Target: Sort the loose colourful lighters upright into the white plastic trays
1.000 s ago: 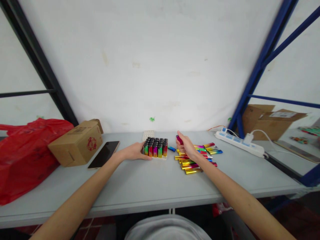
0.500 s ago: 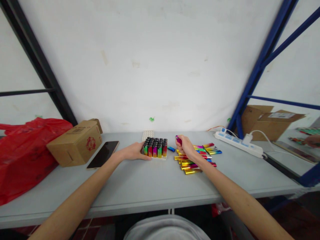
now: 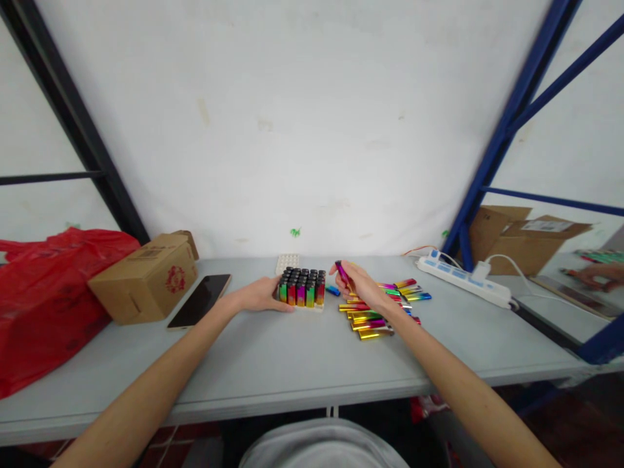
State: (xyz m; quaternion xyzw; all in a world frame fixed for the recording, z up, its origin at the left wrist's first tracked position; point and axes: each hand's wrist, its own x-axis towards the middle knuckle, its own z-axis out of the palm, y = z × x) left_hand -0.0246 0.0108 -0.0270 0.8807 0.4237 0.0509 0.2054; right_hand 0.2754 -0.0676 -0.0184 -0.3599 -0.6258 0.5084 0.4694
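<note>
On the pale grey tabletop (image 3: 273, 364), smooth and matt, the head camera looks down both bare forearms. The left hand (image 3: 260, 297) lies against the left side of the tray of lighters (image 3: 302, 289), a small block of upright lighters with black caps and glossy rainbow bodies, packed in tight rows. Its fingers stretch along the tray's near edge; the grip looks released, resting rather than clenched.

The right hand (image 3: 363, 286) is raised just right of the tray, its grip pinched on a magenta lighter (image 3: 342, 273), which tilts up and to the left out of the fingertips; the lower end is hidden in the hand. Under and beyond that hand lies a heap of loose lighters (image 3: 383, 312), mirror-bright in gold, pink, green and blue, partly covered by the wrist. One small blue lighter (image 3: 333, 290) lies between tray and heap.

A white dimpled tray (image 3: 287, 261) is half hidden behind the full one. To the left are a dark glassy phone (image 3: 201, 300), a brown cardboard box (image 3: 146, 278) with a red stamp, and a crumpled red plastic bag (image 3: 43, 292), cut off by the frame. On the right, a white power strip (image 3: 463, 279) lies near a blue steel upright (image 3: 492, 162). Past it, another person's hand (image 3: 592, 276) shows, blurred.
</note>
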